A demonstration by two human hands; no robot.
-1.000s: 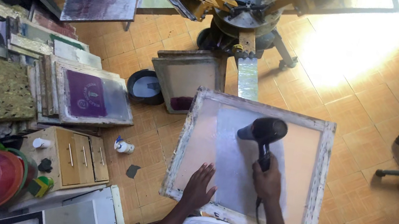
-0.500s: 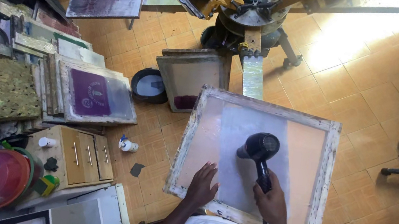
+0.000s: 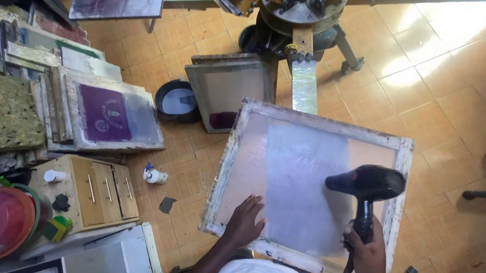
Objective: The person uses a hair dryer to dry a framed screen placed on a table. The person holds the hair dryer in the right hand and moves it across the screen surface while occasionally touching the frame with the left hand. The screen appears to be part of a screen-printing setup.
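We see the right hand [image 3: 369, 252] with its grip closed around the handle of a black hair dryer [image 3: 365, 184], whose nozzle points left, over the grey coated middle of a large screen frame [image 3: 233, 160]. The left hand [image 3: 245, 219] lies flat with fingers spread on the mesh near the lower left corner of the frame; it grasps nothing, it only presses and steadies. The frame lies on the tiled floor [image 3: 450, 102], directly in front of us, with its far edge near the base of the printing press [image 3: 292, 10]. In our judgement, the main risk is heat: if the dryer stays too close to one place, the coating may dry unevenly or the mesh may suffer. The pressing left hand could also mark the mesh if it slides onto the grey area, because it is just beside it. The cord of the dryer hangs by the lower edge of the frame and may drag on it. A small spray bottle [image 3: 155, 175] and a black tub [image 3: 178, 101] stand on the floor to the left, apart from the frame.
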